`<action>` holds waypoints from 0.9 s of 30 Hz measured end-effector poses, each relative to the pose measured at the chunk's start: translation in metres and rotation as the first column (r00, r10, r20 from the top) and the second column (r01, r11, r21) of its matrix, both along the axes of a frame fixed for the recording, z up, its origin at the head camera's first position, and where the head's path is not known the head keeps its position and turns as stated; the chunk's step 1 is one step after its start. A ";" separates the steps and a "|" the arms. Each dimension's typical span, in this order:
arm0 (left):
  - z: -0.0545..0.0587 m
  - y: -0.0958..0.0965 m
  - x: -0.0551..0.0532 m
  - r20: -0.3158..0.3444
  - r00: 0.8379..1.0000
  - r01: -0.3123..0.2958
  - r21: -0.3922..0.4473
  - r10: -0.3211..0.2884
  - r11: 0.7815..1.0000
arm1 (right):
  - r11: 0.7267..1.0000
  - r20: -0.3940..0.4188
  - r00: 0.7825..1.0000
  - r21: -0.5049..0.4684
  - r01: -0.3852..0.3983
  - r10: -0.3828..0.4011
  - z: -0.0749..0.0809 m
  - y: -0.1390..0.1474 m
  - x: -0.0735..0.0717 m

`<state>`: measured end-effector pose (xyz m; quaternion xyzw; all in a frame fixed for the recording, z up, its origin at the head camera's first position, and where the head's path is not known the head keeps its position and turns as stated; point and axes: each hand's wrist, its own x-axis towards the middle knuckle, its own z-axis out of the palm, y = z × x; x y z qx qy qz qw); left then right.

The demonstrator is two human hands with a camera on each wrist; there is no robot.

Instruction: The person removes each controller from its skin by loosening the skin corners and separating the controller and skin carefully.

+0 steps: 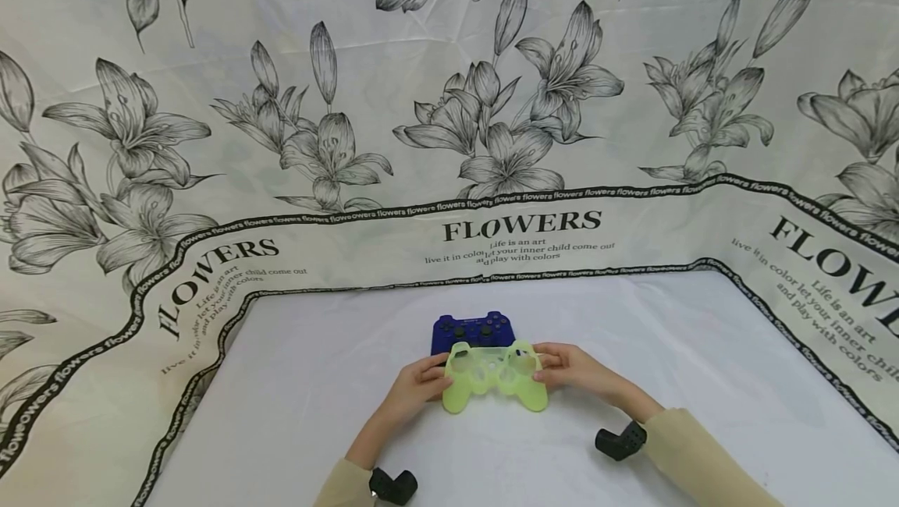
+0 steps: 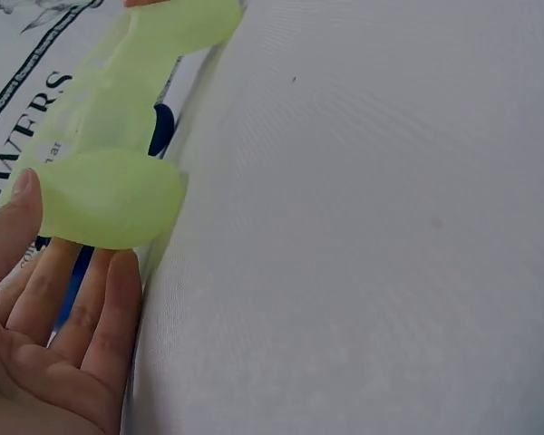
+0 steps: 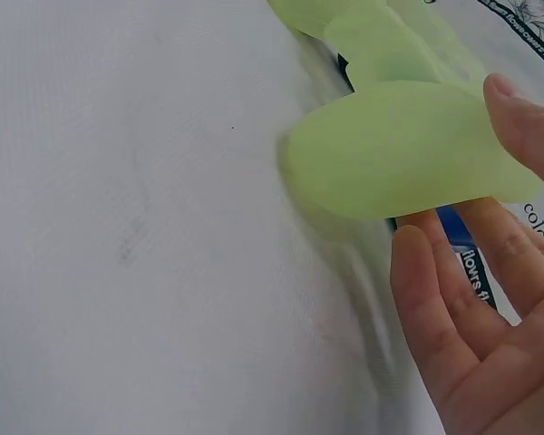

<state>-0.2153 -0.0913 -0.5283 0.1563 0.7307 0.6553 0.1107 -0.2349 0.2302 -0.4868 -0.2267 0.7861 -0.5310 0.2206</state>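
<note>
Between both hands is a translucent yellow-green silicone controller cover [image 1: 494,370], shaped like a gamepad with holes for sticks and buttons. The left hand [image 1: 417,390] pinches its left side, thumb on the near face and fingers behind, as the left wrist view shows with the cover's grip [image 2: 109,199]. On the other side the right hand [image 1: 572,369] holds the right end in the same way, thumb over the cover's grip [image 3: 399,149]. Just beyond lies a dark blue game controller [image 1: 472,329] on the white table, its lower part hidden behind the cover.
A white cloth covers the table [image 1: 316,351]. Floral fabric with printed lettering [image 1: 520,226] hangs around its back and sides. Black devices [image 1: 621,441] are worn at both wrists, by the beige sleeves [image 1: 691,452].
</note>
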 end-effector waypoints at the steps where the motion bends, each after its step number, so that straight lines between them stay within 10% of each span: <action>1: 0.000 -0.001 0.001 0.000 1.000 -0.001 0.000 0.001 1.000 | 1.000 -0.004 1.000 -0.002 -0.003 0.003 0.000 0.000 0.000; 27: 0.015 0.018 0.017 -0.032 0.985 -0.173 -0.038 0.172 0.984 | 0.985 -0.058 0.984 -0.028 0.168 -0.170 0.001 0.008 0.007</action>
